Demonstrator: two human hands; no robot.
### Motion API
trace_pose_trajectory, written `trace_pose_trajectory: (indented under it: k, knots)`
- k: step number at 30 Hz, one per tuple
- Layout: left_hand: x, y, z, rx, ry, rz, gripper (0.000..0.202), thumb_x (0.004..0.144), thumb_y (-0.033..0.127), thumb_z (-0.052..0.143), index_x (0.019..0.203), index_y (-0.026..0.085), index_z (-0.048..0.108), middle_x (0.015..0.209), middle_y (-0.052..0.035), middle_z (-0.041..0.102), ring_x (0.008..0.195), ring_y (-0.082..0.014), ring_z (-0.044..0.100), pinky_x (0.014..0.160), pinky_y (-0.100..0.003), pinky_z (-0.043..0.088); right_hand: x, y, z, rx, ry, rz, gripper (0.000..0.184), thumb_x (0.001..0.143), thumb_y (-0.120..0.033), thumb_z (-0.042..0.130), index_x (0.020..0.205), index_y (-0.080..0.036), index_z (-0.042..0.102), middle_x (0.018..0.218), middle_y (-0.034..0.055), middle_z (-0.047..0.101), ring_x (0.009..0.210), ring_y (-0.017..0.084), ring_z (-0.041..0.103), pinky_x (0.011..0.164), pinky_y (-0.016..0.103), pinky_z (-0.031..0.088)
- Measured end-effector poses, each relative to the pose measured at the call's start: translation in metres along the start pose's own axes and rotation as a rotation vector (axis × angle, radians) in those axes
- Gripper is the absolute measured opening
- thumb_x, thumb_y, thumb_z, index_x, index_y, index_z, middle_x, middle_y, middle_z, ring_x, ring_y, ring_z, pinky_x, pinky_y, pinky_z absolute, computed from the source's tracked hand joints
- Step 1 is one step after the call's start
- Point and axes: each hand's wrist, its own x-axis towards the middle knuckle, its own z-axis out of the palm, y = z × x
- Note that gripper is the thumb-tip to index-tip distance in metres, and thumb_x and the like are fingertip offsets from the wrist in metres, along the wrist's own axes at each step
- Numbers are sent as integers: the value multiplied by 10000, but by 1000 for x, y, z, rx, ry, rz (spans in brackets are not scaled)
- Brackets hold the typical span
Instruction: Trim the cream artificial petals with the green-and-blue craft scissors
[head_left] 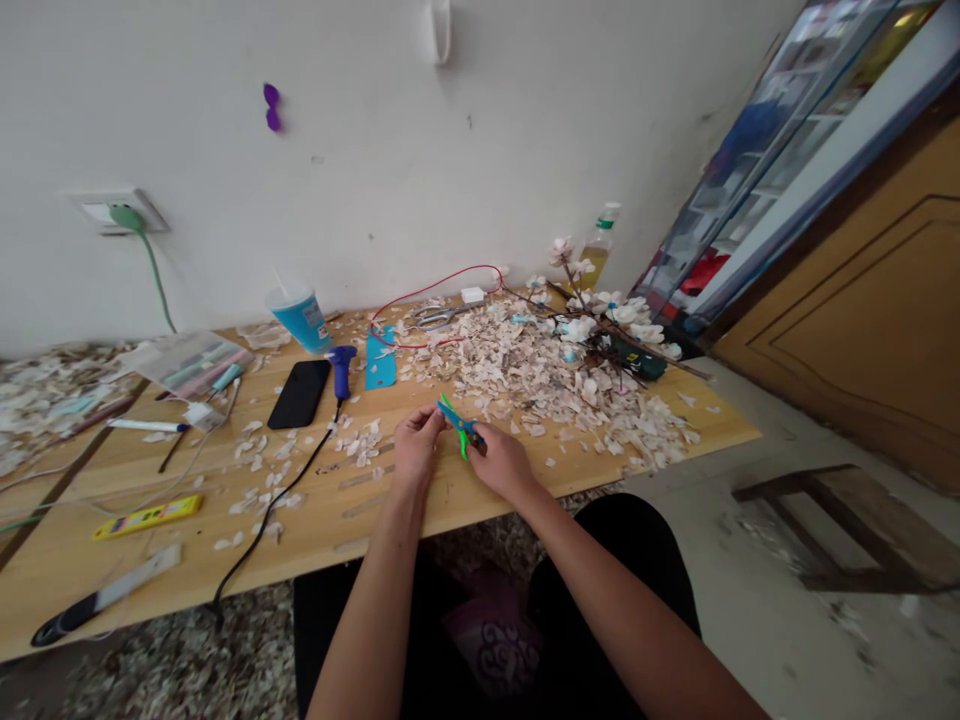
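Note:
Small green-and-blue scissors (457, 425) are gripped in my right hand (501, 462) above the wooden table (360, 505). My left hand (417, 446) is pinched just left of the blades, fingers closed on something too small to make out. A big heap of pale shell-like flakes (540, 375) lies right behind both hands. Loose flakes (360, 440) are scattered to the left of my left hand.
A black phone (300, 393), a blue glue gun (342, 368) with a black cord, a blue cup (301, 318), metal scissors (435, 316), a red wire, a flower branch (600, 320), a bottle (598, 250), pens, a yellow cutter (146, 517) and a utility knife (105, 596) lie on the table. A wooden stool (847, 520) stands at right.

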Motion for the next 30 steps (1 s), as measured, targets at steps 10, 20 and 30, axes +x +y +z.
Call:
trace_pose_trajectory:
  k: [10, 20, 30]
  knots:
    - [-6, 6, 3, 338, 22, 287, 135, 797, 309, 718, 890, 217, 752, 885, -60, 707, 824, -177, 640, 789, -278, 490, 1, 5, 6, 52, 35, 23, 200, 862, -234, 557, 1034, -204, 654, 940, 66, 713, 819, 209, 636, 708, 285, 422]
    - [-61, 43, 17, 201, 14, 229, 175, 833, 381, 697, 864, 209, 701, 787, -33, 677, 713, -154, 627, 699, -269, 507, -80, 7, -34, 419, 232, -39, 249, 911, -313, 453, 990, -268, 685, 870, 90, 687, 818, 244, 648, 763, 374, 509]
    - [-91, 58, -1, 147, 1, -38, 231, 718, 364, 801, 825, 191, 694, 744, -6, 651, 659, -127, 610, 673, -255, 500, -237, 77, 16, 449, -361, 147, 513, 740, -320, 650, 1253, -338, 658, 1337, 117, 612, 1267, 350, 540, 1080, 520, 405]
